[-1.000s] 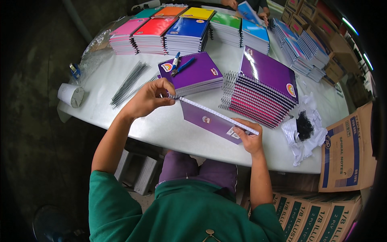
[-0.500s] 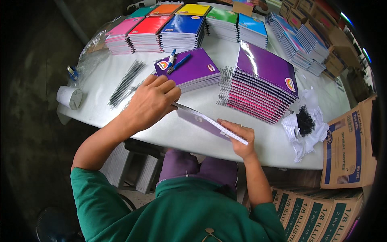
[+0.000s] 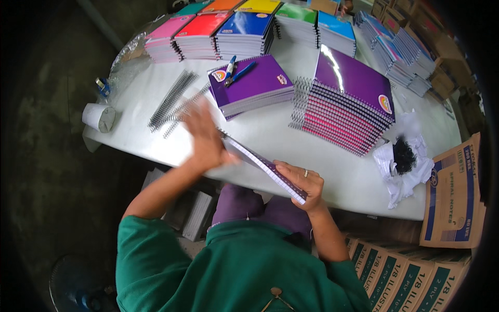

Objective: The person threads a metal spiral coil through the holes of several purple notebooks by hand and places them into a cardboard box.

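My right hand (image 3: 305, 183), with a ring on one finger, grips the lower right end of a purple notebook (image 3: 266, 165). The notebook is tilted, its punched edge facing up, and a short bit of dark wire coil shows at its far left end. My left hand (image 3: 204, 139) is blurred by motion just left of that end; its fingers look stretched out and its thumb apart, with nothing visible in them. Beyond it lie loose spiral wire coils (image 3: 174, 99). Blue-handled pliers (image 3: 240, 75) and a blue-and-white tool (image 3: 230, 67) rest on a stack of purple notebooks (image 3: 270, 78).
A tall stack of spiral-bound purple notebooks (image 3: 353, 93) stands at right, with more coils beside it. Crumpled white paper (image 3: 387, 171) holds black wire scraps (image 3: 404, 156). Coloured notebook stacks (image 3: 244, 34) line the back. A white roll (image 3: 99, 117) sits at the left edge; cartons (image 3: 451, 195) stand at right.
My left hand has come off the notebook's far left end and swung away, fingers opening out. My right hand keeps its grip, and the notebook has tilted slightly. The whole view has shifted a little.
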